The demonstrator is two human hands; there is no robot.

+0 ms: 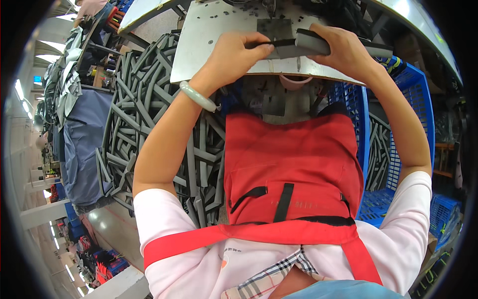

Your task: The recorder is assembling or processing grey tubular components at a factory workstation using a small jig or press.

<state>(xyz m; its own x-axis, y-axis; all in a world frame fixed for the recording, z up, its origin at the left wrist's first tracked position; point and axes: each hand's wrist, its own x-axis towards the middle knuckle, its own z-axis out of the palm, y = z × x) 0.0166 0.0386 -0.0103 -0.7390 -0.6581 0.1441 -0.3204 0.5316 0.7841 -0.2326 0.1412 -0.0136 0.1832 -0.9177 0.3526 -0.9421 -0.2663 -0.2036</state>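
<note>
Over the near edge of the white worktable (199,55), a grey folded strip (311,42) with a black edge lies between my two hands. My left hand (234,56) pinches its left end between thumb and fingers. My right hand (346,52) wraps round a thicker, rolled part, with the thumb below and the fingers on top. Beyond my right hand, a grey end (378,50) sticks out to the right. Just past the strip, a dark square plate (275,27) is set in the tabletop under a machine's lower tip (269,7).
A large heap of grey strips (142,107) lies to my left. At my right stands a blue plastic crate (361,144) with more grey strips (378,154) in it. Below the table edge is a pale pink container (295,82). Small dark scraps dot the tabletop.
</note>
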